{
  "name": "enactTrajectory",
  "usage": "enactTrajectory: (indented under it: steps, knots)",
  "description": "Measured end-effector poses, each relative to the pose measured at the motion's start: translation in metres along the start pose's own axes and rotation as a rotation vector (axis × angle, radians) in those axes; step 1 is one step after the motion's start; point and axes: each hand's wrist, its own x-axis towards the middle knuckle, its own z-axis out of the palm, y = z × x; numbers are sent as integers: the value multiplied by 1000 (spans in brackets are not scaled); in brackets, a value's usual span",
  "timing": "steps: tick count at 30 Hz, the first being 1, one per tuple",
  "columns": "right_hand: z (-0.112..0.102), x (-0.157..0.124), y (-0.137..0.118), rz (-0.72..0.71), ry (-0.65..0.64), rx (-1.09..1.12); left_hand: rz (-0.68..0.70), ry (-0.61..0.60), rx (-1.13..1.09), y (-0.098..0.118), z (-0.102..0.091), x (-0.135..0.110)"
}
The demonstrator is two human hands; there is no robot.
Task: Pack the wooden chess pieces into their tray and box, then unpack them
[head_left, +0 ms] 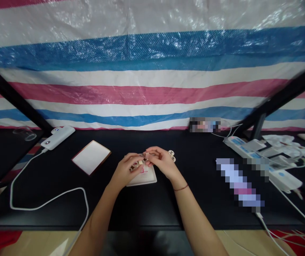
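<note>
A shallow white box (148, 178) lies in front of me, with small pieces bearing dark and reddish marks inside, partly covered by my hands. My left hand (128, 170) curves over its left side, thumb and fingers apart, and some pieces show in the gap. A small pale piece (141, 162) sits near the left fingertips; whether they touch it I cannot tell. Over the box's far right part, my right hand (163, 161) has its thumb and fingertips pinched together; what they hold is too small to make out. Beside it are round pale discs (171, 153) with dark characters.
An open box lid (92, 157), white inside, lies at the left. Behind it are a white power bank (60, 138) and its cable (48, 204). A power strip (264, 163) with plugs and a blurred-out phone-like thing (240, 185) occupy the right. Striped sheeting (141, 92) hangs behind the black table (147, 213).
</note>
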Motion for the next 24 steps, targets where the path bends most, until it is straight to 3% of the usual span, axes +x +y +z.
enactTrajectory:
  steps: [5, 11, 15, 24]
  knots:
    - [-12, -1, -5, 4, 146, 27, 63, -146, 129, 7, -1, -2]
    - [-14, 0, -2, -35, 138, -11, 21, -302, 318, 10, 0, -3]
    - [-14, -1, 3, -94, 81, -83, 2, -326, 359, 7, 2, -5]
    - [-11, -24, 9, -466, -34, -531, -47, -281, 368, -1, -5, -9]
